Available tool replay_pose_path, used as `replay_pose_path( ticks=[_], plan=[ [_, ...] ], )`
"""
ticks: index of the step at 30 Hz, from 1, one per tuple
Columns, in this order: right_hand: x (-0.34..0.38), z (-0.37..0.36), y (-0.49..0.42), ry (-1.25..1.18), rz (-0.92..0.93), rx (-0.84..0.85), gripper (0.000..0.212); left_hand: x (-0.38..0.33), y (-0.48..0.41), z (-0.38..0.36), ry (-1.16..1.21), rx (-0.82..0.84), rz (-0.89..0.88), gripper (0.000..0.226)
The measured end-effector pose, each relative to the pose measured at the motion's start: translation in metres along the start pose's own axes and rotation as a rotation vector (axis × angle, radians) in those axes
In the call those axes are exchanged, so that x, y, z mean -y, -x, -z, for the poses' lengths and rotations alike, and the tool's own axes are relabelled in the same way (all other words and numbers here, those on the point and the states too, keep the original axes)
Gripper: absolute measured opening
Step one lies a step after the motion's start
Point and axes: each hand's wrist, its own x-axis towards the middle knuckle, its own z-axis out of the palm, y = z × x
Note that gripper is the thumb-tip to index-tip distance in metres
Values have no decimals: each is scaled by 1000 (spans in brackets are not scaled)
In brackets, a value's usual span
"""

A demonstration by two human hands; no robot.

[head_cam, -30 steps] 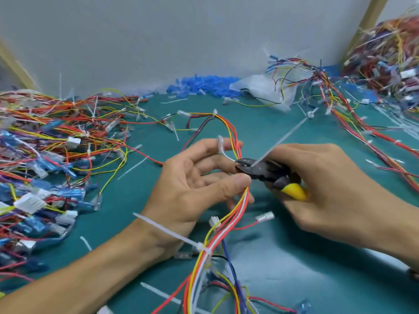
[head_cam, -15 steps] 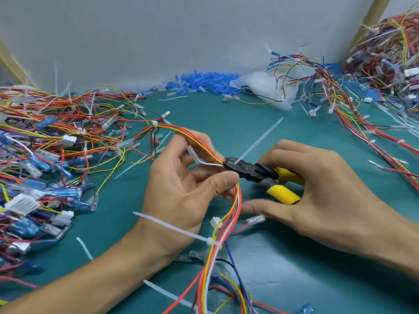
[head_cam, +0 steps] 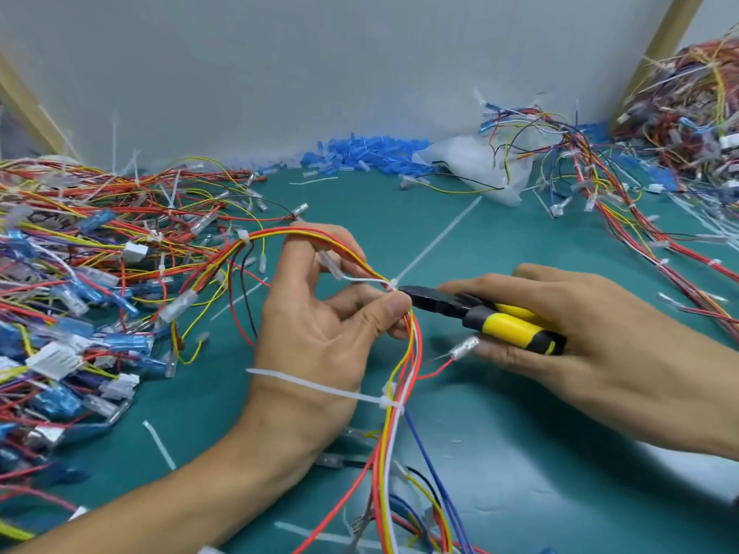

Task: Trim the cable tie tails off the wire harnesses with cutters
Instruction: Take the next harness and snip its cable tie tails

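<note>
At frame centre, the harness [head_cam: 415, 345] is pinched between thumb and fingers of the left hand [head_cam: 320, 333]. The cutters [head_cam: 476, 313] are gripped in the right hand [head_cam: 580, 333], centre right, with their black tips set against a tie [head_cam: 394, 283]. Its white tail [head_cam: 436, 237] slants toward upper right. A second tail [head_cam: 320, 387] crosses the left wrist. A wire pile [head_cam: 80, 273] is heaped at left on the mat [head_cam: 520, 453].
</note>
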Motion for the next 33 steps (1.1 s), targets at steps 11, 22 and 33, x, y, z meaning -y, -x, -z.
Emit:
replay_pose_path(
  ticks=[11,22,33],
  plan=[
    [2,-9,-1,-66,45,-146,18,-4,0,1,-30,-9,-59,42],
    [2,-12,-2,-81,17,-197,22,-3,0,1,-9,-17,-45,40],
    [4,-12,-1,-75,-11,-209,22,-1,0,2,39,5,-5,40]
  ],
)
